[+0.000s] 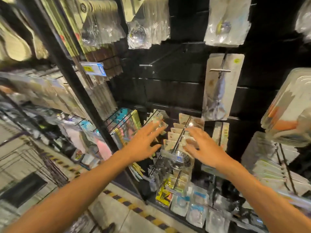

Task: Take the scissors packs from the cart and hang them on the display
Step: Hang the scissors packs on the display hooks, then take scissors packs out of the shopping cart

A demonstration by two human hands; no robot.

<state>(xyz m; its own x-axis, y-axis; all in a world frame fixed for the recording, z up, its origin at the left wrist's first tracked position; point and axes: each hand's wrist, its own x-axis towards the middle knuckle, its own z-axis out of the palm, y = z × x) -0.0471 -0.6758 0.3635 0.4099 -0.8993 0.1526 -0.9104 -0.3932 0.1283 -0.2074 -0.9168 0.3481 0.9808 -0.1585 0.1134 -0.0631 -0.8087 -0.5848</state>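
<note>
Black display wall (176,91), two open hands, left hand (143,143), right hand (204,148)

Two bare forearms are seen, entering from 7 o'clock and 5 o'clock. No sleeves, gloves, rings or watch are worn on the left hand (143,143) or the right hand (204,148). Fingernails are kept short.

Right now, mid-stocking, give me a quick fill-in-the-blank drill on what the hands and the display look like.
1. Both hands, left hand and right hand, reach toward the display with fingers ____.
2. Neither hand holds a ____.
3. The bare metal hook sits ____ the hands.
4. The single silver pack hangs to the ____ of that bare hook.

Missing words: spread; pack; above; right
</note>
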